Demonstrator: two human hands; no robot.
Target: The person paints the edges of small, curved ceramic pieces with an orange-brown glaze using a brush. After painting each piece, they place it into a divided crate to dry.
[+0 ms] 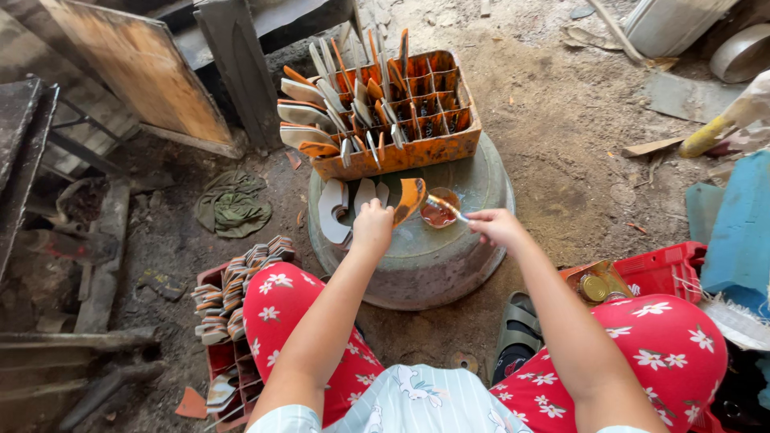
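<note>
- The left hand (373, 226) is closed around the lower end of a curved, orange-coated flat piece (410, 200), holding it tilted with its broad face turned toward the right hand, apparently so that face is open to the brush.
- The right hand (497, 227) is pinched shut on the handle of a thin brush-like stick (446, 208); its tip lies at the rim of a small round cup of brownish-orange liquid (439, 210), just right of the held piece.
- The cup stands on the top of an upturned grey-green metal basin (425, 256), which serves as the surface directly ahead of the knees, within easy reach of both hands.
- Several uncoated pale grey flat pieces (337, 210) lie on the left part of that surface, just beside the left hand.
- On the far edge of the basin rests an orange-stained divided crate (401, 152); coated and bare pieces stand upright in its cells, probably kept apart so wet faces do not touch.
- Near left, on the dirt floor (561, 144), a red crate (220, 361) carries stacked similar pieces.
- Near right, a second red crate (666, 269) holds a small tin with a gold lid (593, 287).
- A crumpled green cloth (233, 204) lies on the floor left of the basin.
</note>
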